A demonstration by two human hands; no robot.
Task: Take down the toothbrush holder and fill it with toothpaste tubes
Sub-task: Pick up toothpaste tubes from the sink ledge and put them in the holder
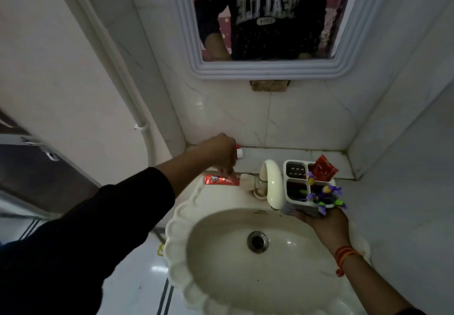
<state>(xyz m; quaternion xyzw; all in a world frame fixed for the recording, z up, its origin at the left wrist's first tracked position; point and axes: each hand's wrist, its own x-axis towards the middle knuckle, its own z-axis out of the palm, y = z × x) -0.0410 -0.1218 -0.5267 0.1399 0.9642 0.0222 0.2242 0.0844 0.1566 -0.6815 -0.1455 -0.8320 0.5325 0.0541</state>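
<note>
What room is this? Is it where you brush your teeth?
Yes, most likely a bathroom. There is a white sink with a tap, a mirror on the tiled wall above it, and a toothbrush holder with a red toothpaste tube poking out.

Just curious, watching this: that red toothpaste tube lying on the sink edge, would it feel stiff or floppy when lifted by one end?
Probably floppy: the red toothpaste tube lies flat and looks partly squeezed. Likely light, as the left hand reaches it with fingertips only. Being flat, it seems unlikely to roll on the sink rim.
</note>
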